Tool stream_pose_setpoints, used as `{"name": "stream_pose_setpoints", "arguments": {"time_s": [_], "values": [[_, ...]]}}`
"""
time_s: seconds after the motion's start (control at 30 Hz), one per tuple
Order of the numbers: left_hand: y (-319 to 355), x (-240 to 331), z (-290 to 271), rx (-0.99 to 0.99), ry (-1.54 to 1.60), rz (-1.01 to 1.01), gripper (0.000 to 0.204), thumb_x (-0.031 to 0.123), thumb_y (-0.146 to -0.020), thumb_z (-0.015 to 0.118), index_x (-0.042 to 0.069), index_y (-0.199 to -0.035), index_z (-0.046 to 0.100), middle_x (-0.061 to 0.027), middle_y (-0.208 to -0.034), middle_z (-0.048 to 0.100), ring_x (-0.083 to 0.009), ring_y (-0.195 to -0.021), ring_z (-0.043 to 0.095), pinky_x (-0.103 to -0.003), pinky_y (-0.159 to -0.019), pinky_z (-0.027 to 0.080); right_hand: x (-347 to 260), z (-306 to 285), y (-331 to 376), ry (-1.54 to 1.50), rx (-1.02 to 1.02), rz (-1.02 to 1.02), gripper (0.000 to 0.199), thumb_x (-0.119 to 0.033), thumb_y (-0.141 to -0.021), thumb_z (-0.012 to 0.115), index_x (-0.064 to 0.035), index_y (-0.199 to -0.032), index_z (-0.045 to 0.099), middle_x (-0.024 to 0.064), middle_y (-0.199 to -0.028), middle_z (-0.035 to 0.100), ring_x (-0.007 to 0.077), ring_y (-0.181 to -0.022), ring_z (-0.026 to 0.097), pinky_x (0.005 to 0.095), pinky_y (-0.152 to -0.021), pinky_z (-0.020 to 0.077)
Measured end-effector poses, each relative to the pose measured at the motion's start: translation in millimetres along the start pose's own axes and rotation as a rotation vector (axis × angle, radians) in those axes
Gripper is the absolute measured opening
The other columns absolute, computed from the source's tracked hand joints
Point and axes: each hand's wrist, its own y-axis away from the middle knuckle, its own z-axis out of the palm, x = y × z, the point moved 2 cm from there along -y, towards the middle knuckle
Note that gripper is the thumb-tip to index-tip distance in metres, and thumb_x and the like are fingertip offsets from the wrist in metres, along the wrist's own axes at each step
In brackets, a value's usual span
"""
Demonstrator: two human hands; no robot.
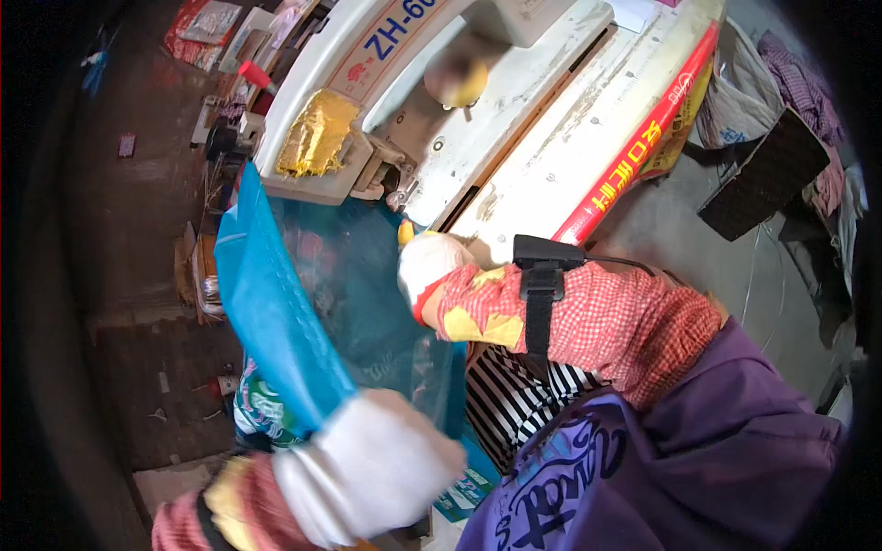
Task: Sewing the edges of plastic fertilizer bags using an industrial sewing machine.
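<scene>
A piece of teal sheeting (266,275) with a clear plastic panel (367,312) hangs from the head of a white sewing machine (441,174) down toward my lap. My left hand (377,468), in a white glove and blurred by motion, is closed on the sheeting's lower edge. Close to the presser foot (397,197), my right hand (432,266) wears a white glove with a yellow fingertip. It looks curled over the sheeting's right edge, though most of its fingers are hidden. Gold tape (319,131) covers the end of the machine's arm.
The white machine table (533,165) has a red and yellow strip (634,147) along its edge. Cloth and bags (790,83) lie at the far right beside a dark board (763,174). Boxes and tools (220,119) crowd the left behind the machine. A black strap (539,312) circles my right sleeve.
</scene>
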Motion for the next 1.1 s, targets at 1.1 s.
{"name": "stream_pose_setpoints", "arguments": {"time_s": [1.1], "values": [[222,5,75,1.278,-1.073,-1.056,0.025,0.003,-0.061,0.060,0.005,-0.086,0.058,-0.0112,-0.101,0.058,-0.0284,-0.076,0.058,-0.040,-0.077,0.048,-113,-63,-24,0.189,0.249,-0.579,0.020,-0.017,-0.080,0.052,-0.0091,-0.095,0.062,0.0126,-0.095,0.063,0.0317,-0.091,0.058,0.0384,-0.077,0.0467]]}}
